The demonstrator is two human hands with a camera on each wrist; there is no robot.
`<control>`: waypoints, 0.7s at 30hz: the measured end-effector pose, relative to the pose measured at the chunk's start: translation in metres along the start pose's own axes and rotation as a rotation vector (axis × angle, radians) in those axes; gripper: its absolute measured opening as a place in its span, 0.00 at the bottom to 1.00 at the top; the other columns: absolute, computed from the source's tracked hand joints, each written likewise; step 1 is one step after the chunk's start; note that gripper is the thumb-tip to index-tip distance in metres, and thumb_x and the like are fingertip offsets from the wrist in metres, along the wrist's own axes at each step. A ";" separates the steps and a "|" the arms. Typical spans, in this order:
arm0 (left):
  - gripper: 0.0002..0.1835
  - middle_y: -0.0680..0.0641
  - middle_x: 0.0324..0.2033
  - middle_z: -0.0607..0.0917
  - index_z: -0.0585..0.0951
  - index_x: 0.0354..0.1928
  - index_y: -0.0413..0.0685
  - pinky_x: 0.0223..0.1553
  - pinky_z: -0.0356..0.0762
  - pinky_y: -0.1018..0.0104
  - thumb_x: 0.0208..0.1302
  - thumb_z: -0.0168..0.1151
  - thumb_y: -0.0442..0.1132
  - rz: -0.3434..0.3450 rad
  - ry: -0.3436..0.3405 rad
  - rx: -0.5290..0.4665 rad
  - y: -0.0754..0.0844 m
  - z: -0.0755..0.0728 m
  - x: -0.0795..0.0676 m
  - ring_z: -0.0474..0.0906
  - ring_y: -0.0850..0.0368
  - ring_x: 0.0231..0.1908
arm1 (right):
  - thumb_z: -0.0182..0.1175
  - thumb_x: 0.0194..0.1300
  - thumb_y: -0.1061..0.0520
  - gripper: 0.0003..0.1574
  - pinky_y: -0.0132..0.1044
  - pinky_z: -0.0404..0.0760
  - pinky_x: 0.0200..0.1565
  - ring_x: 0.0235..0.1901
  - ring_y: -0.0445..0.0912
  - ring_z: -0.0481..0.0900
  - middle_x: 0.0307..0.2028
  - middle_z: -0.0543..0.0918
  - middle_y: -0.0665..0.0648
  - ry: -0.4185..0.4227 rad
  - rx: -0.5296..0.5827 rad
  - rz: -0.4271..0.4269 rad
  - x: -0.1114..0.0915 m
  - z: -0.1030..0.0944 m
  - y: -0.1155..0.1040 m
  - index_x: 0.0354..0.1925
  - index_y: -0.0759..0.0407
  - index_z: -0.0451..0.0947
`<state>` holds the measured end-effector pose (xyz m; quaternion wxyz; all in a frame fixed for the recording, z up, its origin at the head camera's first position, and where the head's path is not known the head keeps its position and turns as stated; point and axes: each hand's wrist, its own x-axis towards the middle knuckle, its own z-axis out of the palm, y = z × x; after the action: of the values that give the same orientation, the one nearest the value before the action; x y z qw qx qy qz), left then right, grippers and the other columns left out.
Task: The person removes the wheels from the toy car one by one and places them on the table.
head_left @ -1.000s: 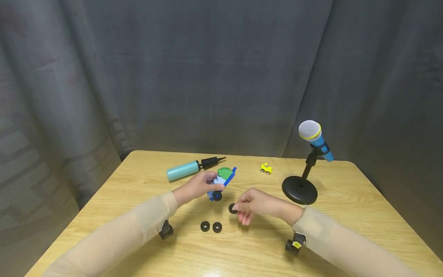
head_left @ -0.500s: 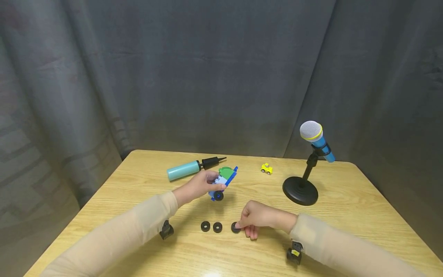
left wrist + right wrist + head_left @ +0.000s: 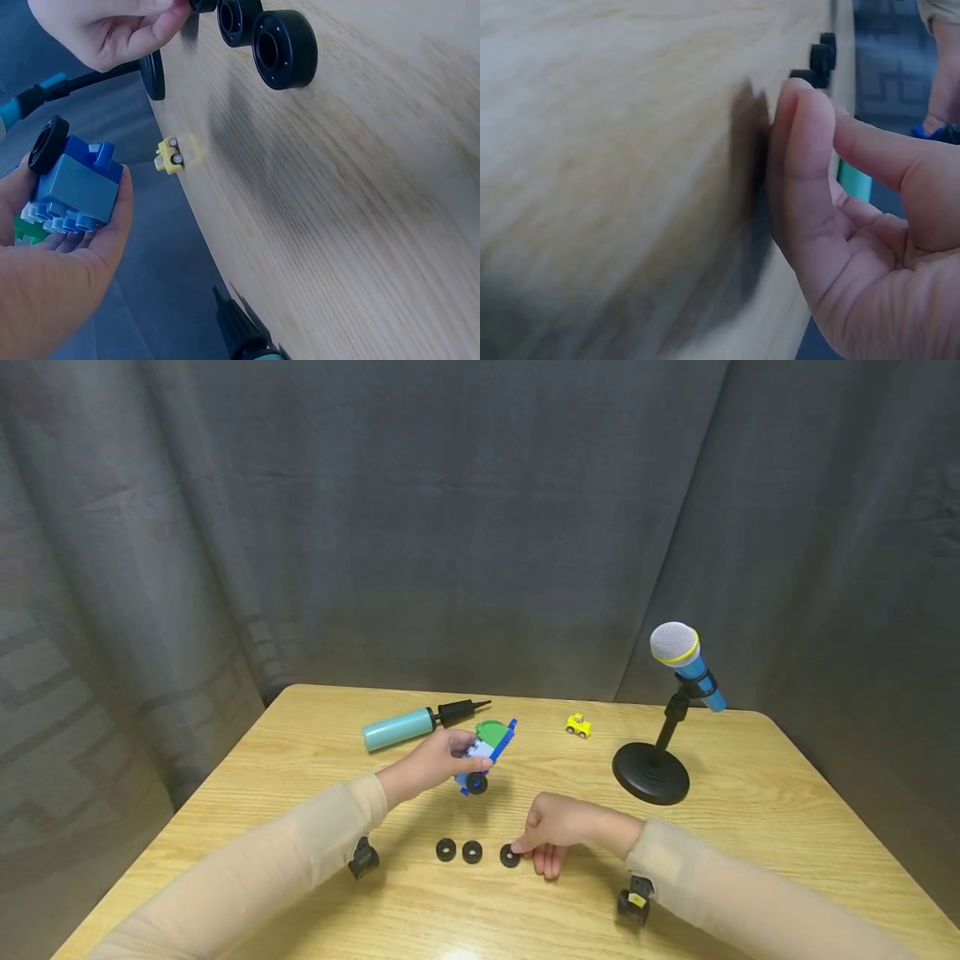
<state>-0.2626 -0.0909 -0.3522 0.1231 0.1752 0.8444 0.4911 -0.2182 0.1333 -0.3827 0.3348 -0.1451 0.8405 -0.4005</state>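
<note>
My left hand (image 3: 437,763) grips a toy car built from blocks (image 3: 485,752), blue and light blue with a green top, tilted above the table. One black wheel (image 3: 476,783) shows on its lower end; in the left wrist view the car's blue blocks (image 3: 79,184) face the camera. My right hand (image 3: 557,831) pinches the edge of a loose black toy wheel (image 3: 510,857) lying on the table. Two more loose wheels, a middle one (image 3: 472,852) and a left one (image 3: 446,849), lie in a row beside it. In the right wrist view my fingertips partly hide the wheel.
Behind my left hand lies a teal hand pump (image 3: 399,729) with a black nozzle. A small yellow toy car (image 3: 577,726) stands farther back. At the right is a toy microphone (image 3: 684,660) on a black stand (image 3: 651,774). Grey curtain (image 3: 450,527) hangs behind the wooden table (image 3: 720,843).
My right hand has brought the wheel down and toward me, from mid-air to the table beside the two others. My left hand with the toy car has barely moved.
</note>
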 end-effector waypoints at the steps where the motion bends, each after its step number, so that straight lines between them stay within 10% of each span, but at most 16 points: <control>1: 0.30 0.39 0.52 0.83 0.73 0.62 0.32 0.55 0.77 0.54 0.64 0.65 0.45 0.004 0.000 0.003 0.000 0.001 0.001 0.80 0.47 0.54 | 0.65 0.63 0.56 0.18 0.34 0.81 0.20 0.11 0.41 0.78 0.15 0.83 0.59 -0.001 0.002 0.000 0.000 -0.001 -0.001 0.23 0.69 0.79; 9: 0.14 0.50 0.30 0.82 0.80 0.41 0.38 0.35 0.75 0.70 0.65 0.64 0.44 0.064 -0.037 0.041 0.004 0.005 0.004 0.76 0.62 0.30 | 0.62 0.66 0.55 0.18 0.37 0.84 0.27 0.18 0.41 0.81 0.22 0.84 0.61 0.031 0.117 -0.161 0.003 -0.011 -0.009 0.32 0.73 0.79; 21: 0.13 0.46 0.35 0.85 0.81 0.41 0.38 0.35 0.79 0.68 0.65 0.64 0.43 0.068 -0.001 0.026 0.009 0.009 0.007 0.79 0.61 0.33 | 0.62 0.67 0.52 0.25 0.50 0.84 0.43 0.30 0.46 0.86 0.36 0.85 0.72 0.135 0.263 -0.274 0.009 -0.013 -0.032 0.41 0.77 0.77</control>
<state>-0.2640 -0.0765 -0.3494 0.1045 0.2058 0.8442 0.4838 -0.2348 0.1160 -0.3561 0.2362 -0.1859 0.7740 -0.5572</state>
